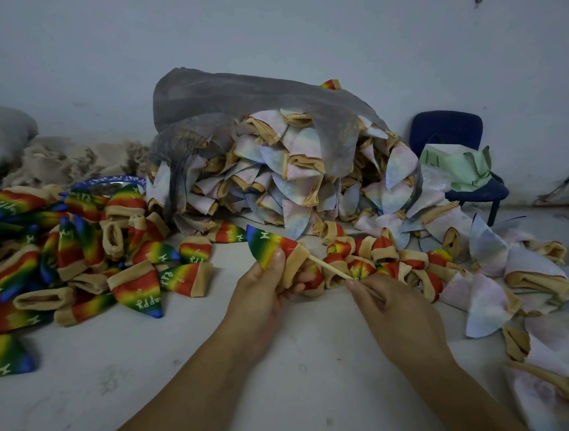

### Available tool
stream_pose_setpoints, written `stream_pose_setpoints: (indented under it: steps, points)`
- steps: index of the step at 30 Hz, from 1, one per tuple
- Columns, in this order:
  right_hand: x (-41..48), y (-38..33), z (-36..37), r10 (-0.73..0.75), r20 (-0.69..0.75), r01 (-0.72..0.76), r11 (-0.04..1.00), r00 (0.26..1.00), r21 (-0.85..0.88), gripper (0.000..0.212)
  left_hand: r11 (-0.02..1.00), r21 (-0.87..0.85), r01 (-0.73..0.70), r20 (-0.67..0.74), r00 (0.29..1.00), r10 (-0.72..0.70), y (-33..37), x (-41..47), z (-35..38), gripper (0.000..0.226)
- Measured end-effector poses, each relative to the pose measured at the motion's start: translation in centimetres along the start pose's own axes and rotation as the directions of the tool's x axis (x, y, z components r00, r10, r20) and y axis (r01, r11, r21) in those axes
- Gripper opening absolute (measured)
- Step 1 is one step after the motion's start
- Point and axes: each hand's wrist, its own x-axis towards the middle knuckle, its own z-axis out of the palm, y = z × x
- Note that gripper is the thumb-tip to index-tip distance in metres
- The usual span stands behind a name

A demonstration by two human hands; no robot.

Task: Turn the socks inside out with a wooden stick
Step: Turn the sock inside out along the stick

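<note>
My left hand [265,285] grips a rainbow sock [268,246] with a tan cuff, thumb pressed on its coloured side, toe pointing up and left. The thin wooden stick [328,265] runs from the sock's cuff opening down and right into my right hand [387,306], which pinches it between thumb and fingers. The stick's far end is hidden inside the cuff. Both hands are held above the pale floor, at the centre of the view.
A heap of rainbow socks [73,254] lies on the left. A grey plastic bag [249,108] spills pale socks [289,166] at the centre back, and more trail to the right [489,286]. A blue chair [451,135] stands by the wall.
</note>
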Motion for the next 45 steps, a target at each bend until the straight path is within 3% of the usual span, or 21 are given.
stream_pose_setpoints:
  steps: [4,7,12,16,19,24,29,32,38,45]
  points:
    - [-0.1,-0.1,0.4,0.026,-0.003,-0.026,1.0,1.0,0.011,0.051,0.969,0.247,-0.018,0.133,0.991,-0.015,-0.5,-0.5,0.1,0.038]
    - [-0.1,-0.1,0.5,-0.004,-0.007,0.004,1.0,1.0,0.021,0.04,0.962,0.272,0.009,0.211,0.975,-0.068,-0.5,-0.7,0.3,0.038]
    - [-0.1,-0.2,0.2,-0.023,-0.007,0.023,0.999,1.0,0.037,0.046,0.91,0.411,0.054,0.179,0.974,-0.139,0.0,-0.8,0.1,0.038]
    - [0.0,-0.7,-0.2,-0.115,-0.006,0.115,0.984,0.993,0.134,0.041,0.985,0.113,0.128,0.163,0.976,-0.146,-0.1,-0.4,-0.2,0.035]
    - [-0.1,-1.0,-0.1,-0.181,0.04,0.17,0.966,0.983,0.195,0.028,0.966,-0.2,0.162,0.181,0.975,-0.126,0.0,0.0,-0.5,0.039]
    - [-0.2,-1.1,0.3,-0.217,0.06,0.203,0.962,0.974,0.182,0.024,0.927,-0.34,0.158,0.099,0.986,-0.131,0.1,0.3,-0.2,0.046]
    - [-0.4,-1.1,0.6,-0.212,0.072,0.2,0.969,0.975,0.146,0.025,0.947,-0.295,0.124,-0.016,0.991,-0.135,0.2,0.4,0.1,0.049]
    - [-0.3,-0.8,0.6,-0.168,0.07,0.158,0.979,0.983,0.131,0.027,0.957,-0.257,0.135,0.007,0.99,-0.138,0.0,0.6,0.0,0.03]
    - [-0.4,-0.7,0.6,-0.161,0.061,0.153,0.981,0.985,0.122,0.026,0.996,-0.042,0.08,0.042,0.996,-0.078,-0.2,0.5,0.0,0.048]
    - [-0.4,-0.4,0.8,-0.177,0.081,0.169,0.981,0.981,0.099,0.025,0.995,0.103,0.006,0.047,0.999,-0.011,-0.4,0.2,-0.3,0.038]
